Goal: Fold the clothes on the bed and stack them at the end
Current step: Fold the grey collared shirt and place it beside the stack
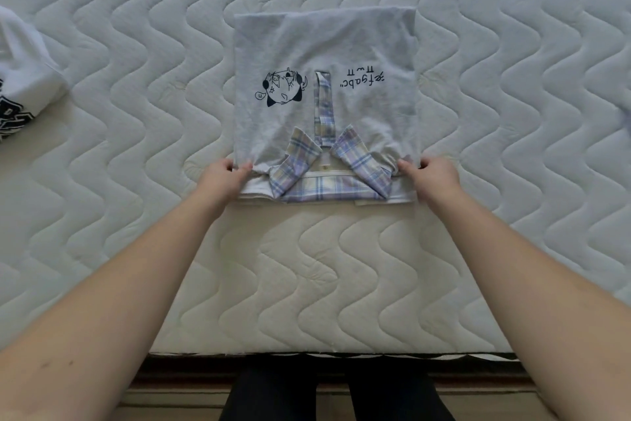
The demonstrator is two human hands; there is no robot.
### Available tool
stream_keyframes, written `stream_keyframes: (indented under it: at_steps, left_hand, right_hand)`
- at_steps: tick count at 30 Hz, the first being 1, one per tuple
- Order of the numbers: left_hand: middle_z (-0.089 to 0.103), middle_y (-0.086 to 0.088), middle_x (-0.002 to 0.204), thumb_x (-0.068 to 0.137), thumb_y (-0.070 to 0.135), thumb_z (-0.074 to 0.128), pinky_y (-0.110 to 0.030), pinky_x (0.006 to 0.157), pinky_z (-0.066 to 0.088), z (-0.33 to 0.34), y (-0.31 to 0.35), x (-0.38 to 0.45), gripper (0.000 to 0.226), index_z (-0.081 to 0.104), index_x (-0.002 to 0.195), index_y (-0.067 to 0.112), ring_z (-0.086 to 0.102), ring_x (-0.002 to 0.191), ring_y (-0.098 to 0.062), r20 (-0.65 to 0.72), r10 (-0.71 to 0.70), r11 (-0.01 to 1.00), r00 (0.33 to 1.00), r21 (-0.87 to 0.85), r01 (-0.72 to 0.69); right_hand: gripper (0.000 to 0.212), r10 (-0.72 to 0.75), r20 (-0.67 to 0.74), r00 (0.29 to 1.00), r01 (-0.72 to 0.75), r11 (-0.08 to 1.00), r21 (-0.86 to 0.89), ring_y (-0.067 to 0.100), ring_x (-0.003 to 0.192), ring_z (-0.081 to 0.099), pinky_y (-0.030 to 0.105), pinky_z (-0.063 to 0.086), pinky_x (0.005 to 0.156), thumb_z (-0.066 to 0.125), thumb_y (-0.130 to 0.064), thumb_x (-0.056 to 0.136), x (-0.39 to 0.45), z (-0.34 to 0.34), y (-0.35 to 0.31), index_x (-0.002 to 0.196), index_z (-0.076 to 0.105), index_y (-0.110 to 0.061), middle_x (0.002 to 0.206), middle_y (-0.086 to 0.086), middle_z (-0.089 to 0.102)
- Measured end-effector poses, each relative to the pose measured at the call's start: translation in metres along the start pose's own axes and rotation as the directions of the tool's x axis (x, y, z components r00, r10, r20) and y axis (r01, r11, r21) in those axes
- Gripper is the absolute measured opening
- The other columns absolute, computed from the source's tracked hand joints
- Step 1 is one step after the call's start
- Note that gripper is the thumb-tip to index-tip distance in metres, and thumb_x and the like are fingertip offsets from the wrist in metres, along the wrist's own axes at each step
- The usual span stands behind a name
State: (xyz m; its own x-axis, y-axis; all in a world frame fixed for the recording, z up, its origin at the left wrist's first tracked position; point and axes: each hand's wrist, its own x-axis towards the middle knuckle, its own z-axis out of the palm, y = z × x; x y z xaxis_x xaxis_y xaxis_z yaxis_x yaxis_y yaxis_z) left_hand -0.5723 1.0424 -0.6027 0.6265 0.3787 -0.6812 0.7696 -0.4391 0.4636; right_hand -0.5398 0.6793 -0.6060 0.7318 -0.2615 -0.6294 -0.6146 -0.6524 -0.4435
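Grey jersey made up the shirt [324, 55], a polo-style top with a checked lilac-and-cream collar [329, 169] and placket, which lay flat on the bed [341, 267] as a tidy, roughly square panel with its sides apparently already turned under. It lay directly ahead of both hands, collar end nearest them and the far edge pointing straight away, so its long axis, if it had one, ran away from the person rather than across. A cartoon print [281, 86] sat beyond the left hand and a line of dark lettering [363, 79] beyond the right, both upside down to the camera. The left hand [227, 178] pinched the near left corner, thumb on top and fingers curled under the cloth; the right hand [432, 176] gripped the near right corner in the same way. Neither was nearer than the other: they sat level, one at each end of the collar edge, with the collar between them. From this hold, the likely next move was to carry the near edge forward over the panel, or to lift the whole piece towards a stack; which one could not be told. Well off beyond the left hand, at the edge of view, lay a white garment [24, 79] with bold dark lettering, not yet folded.
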Motion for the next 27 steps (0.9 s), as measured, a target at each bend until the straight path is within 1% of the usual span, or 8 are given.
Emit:
stream_keyframes:
  at_steps: [5, 9, 11, 13, 16, 20, 24, 27]
  left_hand:
    - [0.062, -0.008, 0.084, 0.097, 0.031, 0.056, -0.035, 0.065, 0.040, -0.002, -0.002, -0.010, 0.018, 0.057, 0.090, 0.013, 0.056, 0.082, -0.025, -0.035, 0.080, 0.997, 0.996, 0.026, -0.079]
    - [0.068, -0.016, 0.106, 0.094, 0.015, 0.063, -0.039, 0.082, 0.053, 0.000, -0.018, -0.022, 0.020, 0.054, 0.112, 0.012, 0.065, 0.091, -0.025, 0.061, 0.081, 0.977, 0.995, -0.201, -0.067]
    - [0.070, -0.008, 0.107, 0.086, 0.013, 0.074, -0.027, 0.077, 0.054, 0.000, -0.024, -0.025, 0.037, 0.055, 0.118, 0.014, 0.069, 0.088, -0.015, 0.139, 0.082, 0.950, 0.987, -0.310, -0.035]
    - [0.072, -0.001, 0.105, 0.079, 0.037, 0.077, -0.022, 0.073, 0.051, 0.000, -0.024, -0.024, 0.039, 0.061, 0.110, 0.021, 0.070, 0.086, -0.008, 0.167, 0.050, 0.941, 0.985, -0.338, 0.010]
    - [0.071, 0.001, 0.097, 0.089, 0.067, 0.049, -0.029, 0.069, 0.051, -0.004, -0.015, -0.018, 0.047, 0.067, 0.099, 0.024, 0.067, 0.086, -0.015, 0.154, -0.150, 0.898, 0.977, -0.391, 0.200]
    - [0.069, 0.001, 0.094, 0.093, 0.055, 0.055, -0.026, 0.064, 0.050, -0.004, -0.008, -0.009, 0.038, 0.066, 0.106, 0.021, 0.065, 0.081, -0.016, 0.161, -0.141, 0.904, 0.977, -0.381, 0.193]
    - [0.068, 0.013, 0.068, 0.093, 0.036, 0.064, -0.014, 0.045, 0.043, -0.003, -0.005, -0.011, 0.015, 0.066, 0.091, 0.021, 0.062, 0.055, -0.003, 0.177, -0.049, 0.928, 0.983, -0.356, 0.110]
    - [0.068, 0.007, 0.078, 0.098, 0.034, 0.056, -0.021, 0.056, 0.047, -0.004, -0.007, -0.016, 0.018, 0.065, 0.090, 0.020, 0.062, 0.065, -0.008, 0.186, -0.010, 0.929, 0.982, -0.361, 0.078]
  right_hand:
    - [0.033, -0.051, -0.073, 0.996, 0.043, 0.994, -0.102, 0.025, 0.076, 0.046, 0.033, 0.027, 0.064, 0.059, -0.034, 0.096, -0.006, -0.003, 0.004, 0.074, 0.046, -0.013, 0.073, 0.007, 0.049]
    - [0.026, -0.015, -0.002, 1.000, 0.015, 0.999, 0.052, 0.023, 0.071, 0.048, 0.026, 0.031, 0.050, 0.061, -0.028, 0.096, -0.016, 0.002, 0.010, 0.080, 0.058, -0.007, 0.065, 0.002, 0.050]
    - [0.026, 0.005, 0.044, 0.999, -0.014, 0.978, 0.207, 0.024, 0.078, 0.057, 0.024, 0.044, 0.062, 0.065, -0.026, 0.094, -0.019, 0.004, 0.012, 0.096, 0.066, 0.000, 0.076, 0.007, 0.062]
    - [0.028, 0.029, 0.078, 0.997, -0.056, 0.930, 0.364, 0.022, 0.079, 0.063, 0.032, 0.050, 0.069, 0.069, -0.031, 0.091, -0.020, 0.004, 0.015, 0.101, 0.069, -0.004, 0.084, 0.005, 0.068]
    - [0.038, 0.098, 0.069, 0.993, -0.118, 0.910, 0.397, 0.013, 0.059, 0.048, 0.027, 0.035, 0.054, 0.061, -0.051, 0.091, -0.016, 0.003, 0.014, 0.082, 0.064, -0.014, 0.064, -0.005, 0.053]
    - [0.042, 0.131, 0.171, 0.977, -0.201, 0.840, 0.504, 0.022, 0.083, 0.066, 0.032, 0.050, 0.073, 0.064, -0.049, 0.090, -0.005, 0.004, 0.008, 0.105, 0.069, -0.011, 0.093, 0.005, 0.070]
    - [0.020, 0.068, 0.171, 0.983, -0.148, 0.849, 0.507, 0.013, 0.076, 0.070, 0.030, 0.054, 0.074, 0.066, -0.034, 0.092, -0.002, 0.009, 0.003, 0.094, 0.068, -0.014, 0.098, 0.006, 0.072]
    - [0.024, 0.035, 0.119, 0.992, -0.090, 0.864, 0.495, 0.022, 0.093, 0.068, 0.037, 0.054, 0.087, 0.062, -0.029, 0.096, -0.005, 0.010, 0.006, 0.111, 0.067, -0.010, 0.108, 0.010, 0.070]
